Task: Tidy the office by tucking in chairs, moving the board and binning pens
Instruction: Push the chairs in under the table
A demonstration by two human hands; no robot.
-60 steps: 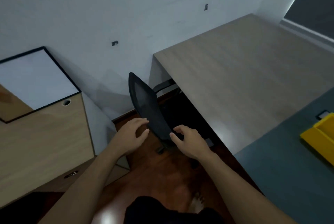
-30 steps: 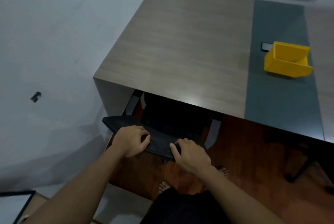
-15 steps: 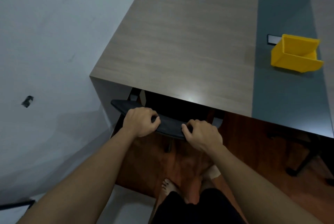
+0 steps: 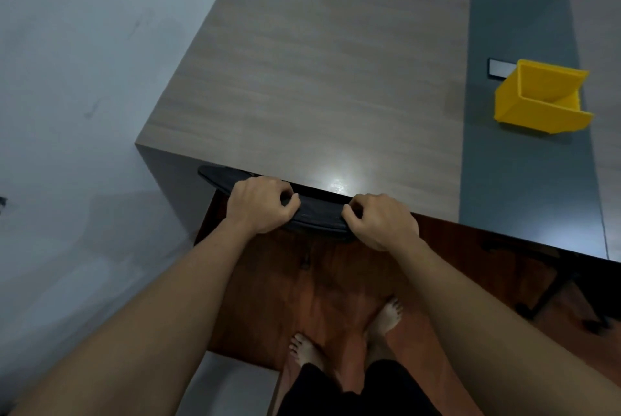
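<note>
A black mesh office chair [image 4: 319,214] stands at the near edge of the wooden desk [image 4: 319,79]. Only the top of its backrest shows; seat and base are hidden under the desk. My left hand [image 4: 260,209] grips the top of the backrest on the left. My right hand [image 4: 379,220] grips it on the right. The backrest's top edge touches the desk's front edge. A yellow bin [image 4: 541,100] sits on the grey strip of the desk at the right.
A pale wall [image 4: 84,79] runs close along the desk's left side. A small dark flat object [image 4: 500,68] lies behind the yellow bin. Another chair's legs and castors [image 4: 554,301] show under the desk at the right. My bare feet stand on the reddish wood floor [image 4: 268,298].
Both hands have pushed the chair forward under the desk; the backrest has gone from standing clear of the edge to touching it. I have stepped closer.
</note>
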